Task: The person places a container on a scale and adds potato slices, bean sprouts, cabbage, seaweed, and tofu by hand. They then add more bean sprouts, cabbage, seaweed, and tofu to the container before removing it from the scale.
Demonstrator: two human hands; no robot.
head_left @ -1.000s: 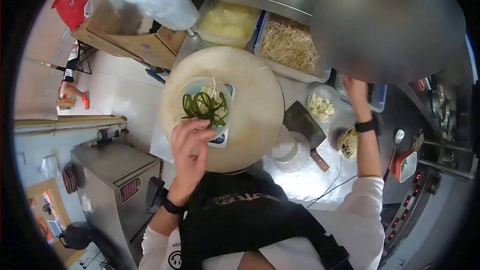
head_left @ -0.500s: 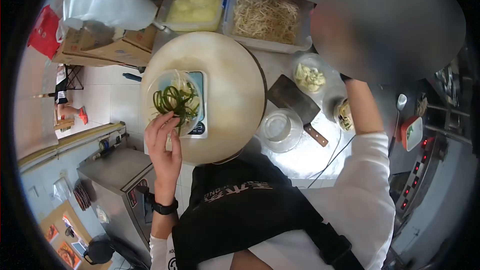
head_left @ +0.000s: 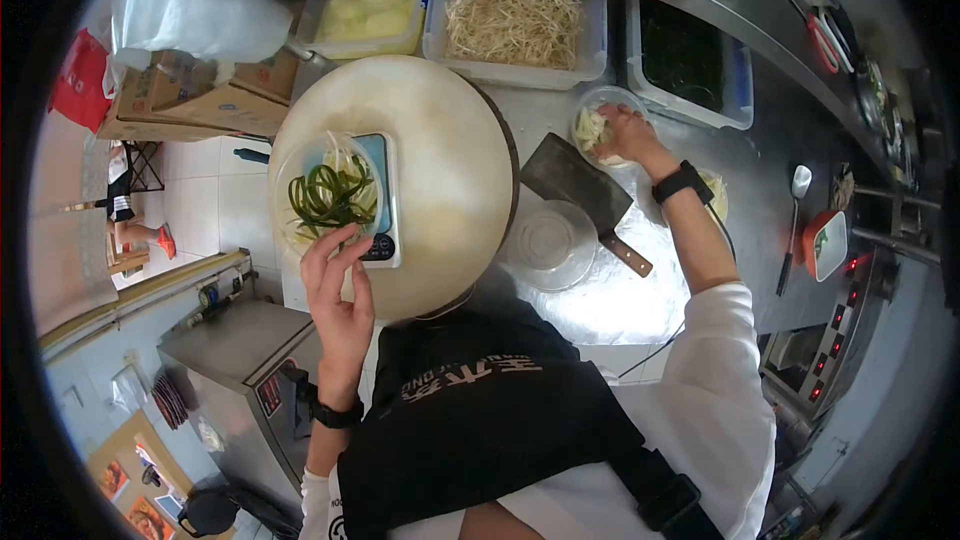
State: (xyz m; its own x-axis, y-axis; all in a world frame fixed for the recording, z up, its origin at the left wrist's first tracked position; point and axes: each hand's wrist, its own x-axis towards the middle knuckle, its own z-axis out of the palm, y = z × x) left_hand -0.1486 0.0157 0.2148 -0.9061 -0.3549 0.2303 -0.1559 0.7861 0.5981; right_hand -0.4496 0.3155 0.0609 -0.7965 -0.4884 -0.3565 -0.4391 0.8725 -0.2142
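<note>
Two bowls occupy us. Our right hand (head_left: 632, 137) dips into the small bowl (head_left: 610, 96) of pale pieces (head_left: 594, 128); we cannot tell whether its fingers hold any. Our left hand (head_left: 343, 262) is half open, thumb apart, fingertips by the green strips (head_left: 322, 198) at the near rim of the clear bowl (head_left: 296, 162), on a scale (head_left: 393, 205) toward the round board's (head_left: 450, 180) left edge. We judge the step as gathering pale pieces; the next move calls for a secure pinch. The cleaver (head_left: 572, 182) lies between board and small bowl, obstructing any low path. Tubs of bean sprouts (head_left: 515, 25) and dark green shreds (head_left: 685, 52) line the counter's (head_left: 640, 315) far side.
</note>
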